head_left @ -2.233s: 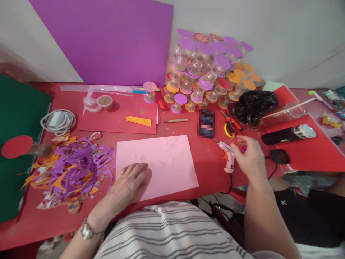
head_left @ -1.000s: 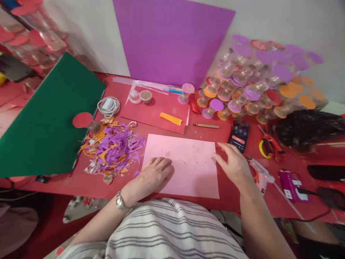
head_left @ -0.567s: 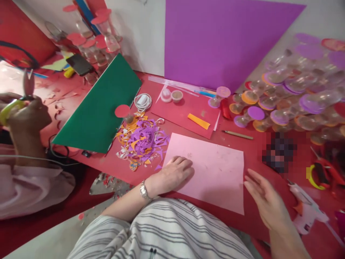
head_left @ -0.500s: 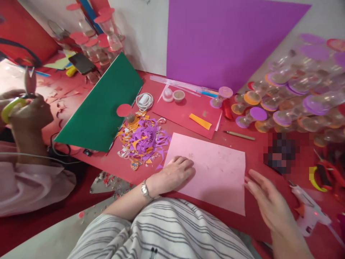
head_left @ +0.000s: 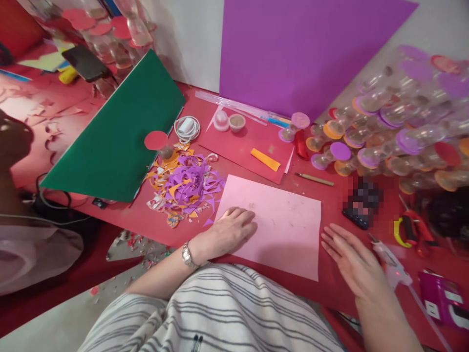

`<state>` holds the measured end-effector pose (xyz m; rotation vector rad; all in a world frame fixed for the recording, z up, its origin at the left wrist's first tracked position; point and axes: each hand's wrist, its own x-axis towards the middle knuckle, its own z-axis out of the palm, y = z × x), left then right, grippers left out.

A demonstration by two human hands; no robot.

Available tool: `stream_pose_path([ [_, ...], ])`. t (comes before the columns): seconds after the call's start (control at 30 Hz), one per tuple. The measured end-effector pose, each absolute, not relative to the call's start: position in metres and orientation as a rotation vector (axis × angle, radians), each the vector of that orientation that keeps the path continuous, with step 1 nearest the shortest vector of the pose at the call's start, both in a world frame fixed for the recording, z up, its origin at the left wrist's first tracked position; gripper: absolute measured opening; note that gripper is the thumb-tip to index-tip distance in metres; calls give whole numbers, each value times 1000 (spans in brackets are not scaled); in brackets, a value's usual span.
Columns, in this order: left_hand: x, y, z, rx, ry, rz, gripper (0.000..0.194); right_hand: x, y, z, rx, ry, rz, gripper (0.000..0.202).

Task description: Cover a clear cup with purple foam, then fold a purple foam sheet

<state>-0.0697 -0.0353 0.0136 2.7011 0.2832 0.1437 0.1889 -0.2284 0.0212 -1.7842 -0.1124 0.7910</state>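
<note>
A pink sheet of paper [head_left: 282,220] lies flat on the red table in front of me. My left hand [head_left: 232,231] rests palm down on its left part, fingers together and stretched out, holding nothing. Just off the sheet's right edge is my right hand [head_left: 350,259], its fingers extended and nothing in them. To the right of that hand lies a white glue gun [head_left: 394,266] with a small red light. A pile of purple and orange paper scraps [head_left: 188,186] sits to the left of the sheet.
Many plastic hourglass shapes with coloured discs [head_left: 388,122] fill the back right. A green board [head_left: 120,137] leans at the left, beside a co-worker's arm [head_left: 14,171]. Scissors [head_left: 414,232], a phone [head_left: 357,210] and a purple box [head_left: 441,298] lie at the right.
My view has shifted rightward, so things appear further left. My left hand stays on the pink sheet; my right hand remains beside it. The co-worker's hand with cutters has left view.
</note>
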Motion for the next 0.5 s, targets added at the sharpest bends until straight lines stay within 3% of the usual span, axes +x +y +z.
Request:
stream_pose_path([
  [0.5, -70, -37, -4, 2686, 278, 226, 18, 185, -209, 35, -1685, 20, 1037, 54],
])
